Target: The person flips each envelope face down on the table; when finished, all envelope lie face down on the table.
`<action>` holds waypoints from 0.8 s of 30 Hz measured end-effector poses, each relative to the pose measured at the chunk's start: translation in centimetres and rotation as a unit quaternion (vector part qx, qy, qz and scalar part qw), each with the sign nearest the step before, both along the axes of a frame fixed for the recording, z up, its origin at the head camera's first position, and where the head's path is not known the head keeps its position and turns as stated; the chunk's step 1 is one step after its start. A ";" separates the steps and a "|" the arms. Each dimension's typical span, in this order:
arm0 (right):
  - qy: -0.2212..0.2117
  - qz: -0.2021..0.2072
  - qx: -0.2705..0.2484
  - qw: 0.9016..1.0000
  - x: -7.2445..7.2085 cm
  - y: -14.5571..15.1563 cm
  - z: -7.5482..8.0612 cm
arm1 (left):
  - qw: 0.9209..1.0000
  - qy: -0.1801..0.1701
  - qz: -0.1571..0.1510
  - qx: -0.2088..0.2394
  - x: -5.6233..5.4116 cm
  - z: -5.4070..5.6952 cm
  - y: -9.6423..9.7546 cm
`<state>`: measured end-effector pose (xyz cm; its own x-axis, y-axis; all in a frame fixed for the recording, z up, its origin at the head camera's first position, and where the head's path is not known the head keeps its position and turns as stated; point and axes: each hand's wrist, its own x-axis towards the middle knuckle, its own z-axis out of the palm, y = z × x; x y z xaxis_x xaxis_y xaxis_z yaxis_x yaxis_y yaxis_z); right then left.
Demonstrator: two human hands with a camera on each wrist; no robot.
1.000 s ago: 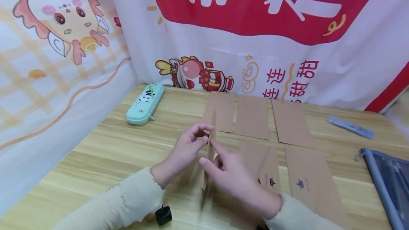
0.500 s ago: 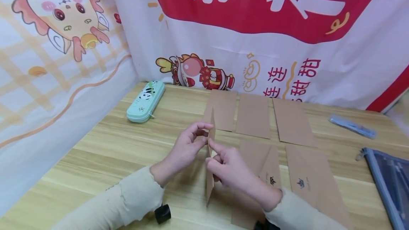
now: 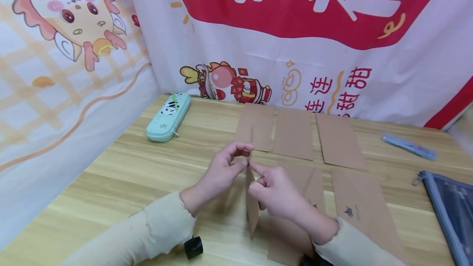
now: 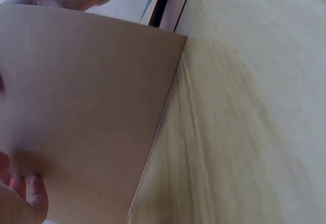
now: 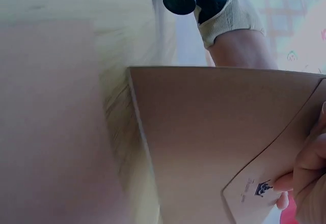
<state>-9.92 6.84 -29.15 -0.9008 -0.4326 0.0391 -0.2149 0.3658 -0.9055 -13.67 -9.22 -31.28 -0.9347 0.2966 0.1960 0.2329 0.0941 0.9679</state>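
A brown kraft paper envelope (image 3: 253, 208) stands on edge above the table, seen almost edge-on in the head view. My left hand (image 3: 223, 169) holds it near its upper part from the left, with fingers against the plain side (image 4: 91, 91) in the left wrist view. From the right, my right hand (image 3: 278, 192) grips the same envelope. In the right wrist view, fingers of that hand (image 5: 310, 173) lie on the pointed flap, beside a small printed crown. The head view hides part of the envelope behind the right hand.
Three envelopes (image 3: 293, 134) lie in a row at the back. Two more with crown prints (image 3: 369, 216) lie at front right, partly under the right forearm. A mint pencil case (image 3: 168, 118), a blue pen-like item (image 3: 408, 146) and a zipped mesh pouch (image 3: 448, 204) are around them.
Both hands have shifted slightly right with the envelope, which has turned a little. The right thumb has moved up along it. The other envelopes lie as before.
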 end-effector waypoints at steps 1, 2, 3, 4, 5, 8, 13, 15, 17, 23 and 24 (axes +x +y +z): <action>-0.002 -0.005 -0.003 1.000 -0.1 0.3 0.0 | 1.000 -0.002 -0.005 0.008 0.0 0.0 0.0; -0.004 -0.012 -0.008 1.000 -0.1 0.6 -0.1 | 1.000 -0.004 -0.012 0.017 0.0 -0.1 0.0; -0.010 -0.020 -0.014 1.000 -0.2 0.9 -0.1 | 0.999 -0.009 -0.019 0.028 0.0 -0.2 0.0; -0.016 -0.026 -0.020 0.999 -0.3 1.3 -0.1 | 0.999 -0.014 -0.024 0.038 0.0 -0.2 -0.1; -0.024 -0.033 -0.028 0.999 -0.5 1.6 -0.1 | 0.998 -0.020 -0.028 0.048 0.1 -0.2 -0.2; -0.045 -0.054 -0.050 0.996 -0.9 2.6 -0.2 | 0.996 -0.035 -0.023 0.082 0.3 -0.2 -0.5; -0.072 -0.069 -0.103 0.990 -1.5 3.6 -0.4 | 0.987 -0.057 0.065 0.136 0.4 -0.2 -1.4; -0.080 -0.068 -0.135 0.985 -1.6 3.8 -0.6 | 0.981 -0.063 0.102 0.152 0.2 -0.3 -1.8; -0.085 -0.066 -0.167 0.980 -1.7 3.9 -0.8 | 0.977 -0.071 0.127 0.153 0.1 -0.5 -2.2; -0.095 -0.055 -0.220 0.969 -1.8 4.1 -1.4 | 0.977 -0.137 0.108 0.120 0.0 -1.1 -2.9; -0.097 -0.053 -0.222 0.969 -1.8 4.1 -1.5 | 0.977 -0.149 0.100 0.117 0.0 -1.2 -2.9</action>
<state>-11.76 10.96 -30.62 -0.9480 -0.3172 0.0260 -0.0078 -0.0587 -0.9982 -13.64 -12.15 -32.50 -0.9952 0.0823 -0.0522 -0.0621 -0.1229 0.9905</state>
